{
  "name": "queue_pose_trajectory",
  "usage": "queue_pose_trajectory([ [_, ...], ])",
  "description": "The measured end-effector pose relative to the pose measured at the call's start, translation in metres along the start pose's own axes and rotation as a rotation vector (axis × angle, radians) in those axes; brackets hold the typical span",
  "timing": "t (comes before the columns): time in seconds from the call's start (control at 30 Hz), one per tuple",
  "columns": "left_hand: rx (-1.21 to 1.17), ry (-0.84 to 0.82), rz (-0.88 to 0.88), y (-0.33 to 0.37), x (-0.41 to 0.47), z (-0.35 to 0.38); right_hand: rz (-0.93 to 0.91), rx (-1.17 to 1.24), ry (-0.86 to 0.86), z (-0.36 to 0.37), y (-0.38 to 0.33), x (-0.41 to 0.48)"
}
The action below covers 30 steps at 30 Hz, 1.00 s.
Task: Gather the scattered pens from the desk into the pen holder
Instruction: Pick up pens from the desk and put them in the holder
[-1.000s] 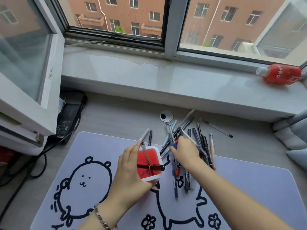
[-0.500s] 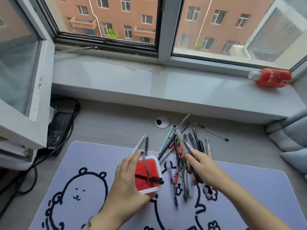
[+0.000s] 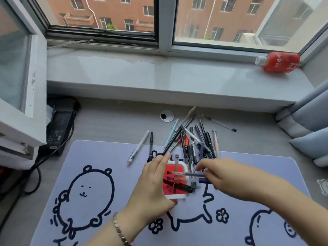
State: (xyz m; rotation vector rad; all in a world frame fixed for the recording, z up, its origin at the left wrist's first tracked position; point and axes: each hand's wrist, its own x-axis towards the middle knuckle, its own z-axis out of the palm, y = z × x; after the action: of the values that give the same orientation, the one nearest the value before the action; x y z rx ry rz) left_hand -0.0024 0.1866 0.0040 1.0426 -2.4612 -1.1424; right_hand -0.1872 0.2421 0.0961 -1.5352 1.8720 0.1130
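Above the white-rimmed red square pen holder (image 3: 174, 181), steadied by the curled left hand (image 3: 152, 185), two clear-barrelled pens (image 3: 184, 176) are pinched crosswise, apparently, by the right hand (image 3: 225, 176).

I see a soft, matt cloth desk mat (image 3: 99, 153) printed with dark outlines, lying on a matt grey desk (image 3: 113, 123) with a faint wood grain. The pen holder (image 3: 177, 197) looks like smooth plastic, white rim and glossy red inside. The pens (image 3: 193, 141) look plastic, some clear, some opaque. The windowsill (image 3: 159, 77) shines like polished stone. The bracelet (image 3: 119, 229) looks metallic.
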Motion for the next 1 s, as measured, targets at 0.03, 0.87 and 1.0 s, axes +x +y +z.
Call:
queue_pose_trajectory([
  [0.03, 0.006, -0.004, 0.001, 0.0, -0.001, 0.002, -0.039, 0.014, 0.071, 0.004, -0.003, 0.004],
  [0.87, 0.375, 0.085, -0.571, -0.074, 0.069, 0.0, -0.031, 0.803, 0.557, 0.079, 0.067, 0.017],
  [1.0, 0.416, 0.042, -0.537, -0.079, 0.068, 0.017, 0.003, 0.849, 0.536, 0.087, 0.072, 0.018],
])
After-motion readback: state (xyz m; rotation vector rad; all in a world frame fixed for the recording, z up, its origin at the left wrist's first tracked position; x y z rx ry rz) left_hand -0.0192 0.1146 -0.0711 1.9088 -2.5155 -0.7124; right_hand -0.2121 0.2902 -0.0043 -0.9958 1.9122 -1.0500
